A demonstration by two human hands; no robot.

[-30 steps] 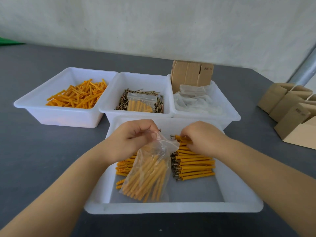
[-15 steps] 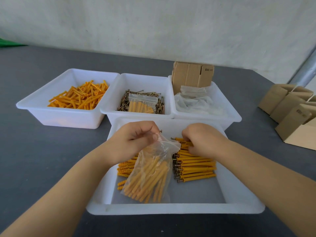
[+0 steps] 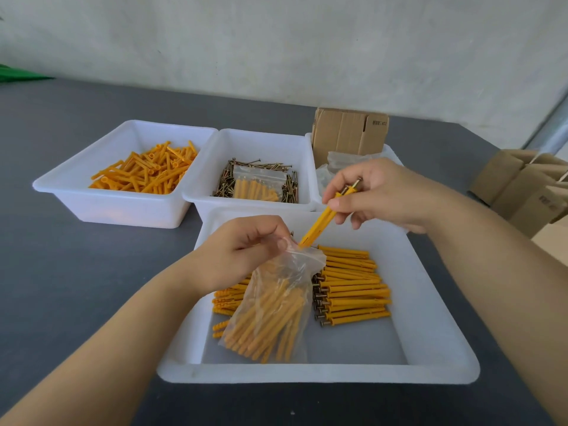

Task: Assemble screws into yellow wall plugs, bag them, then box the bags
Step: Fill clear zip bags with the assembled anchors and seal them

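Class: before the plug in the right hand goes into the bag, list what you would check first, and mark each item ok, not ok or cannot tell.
1. Left hand pinches the bag at its mouth: ok.
2. Bag mouth open wide enough: cannot tell.
3. Right hand grips the plug firmly: ok.
4. Screw seated in that plug, head showing at the top: ok.
5. Plug tip at the bag mouth: ok.
6. Bag hangs over the front tray, so drops are caught: ok.

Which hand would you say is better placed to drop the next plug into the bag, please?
The right hand: it already pinches an assembled plug, tip at the bag mouth. The left hand holds the bag open.
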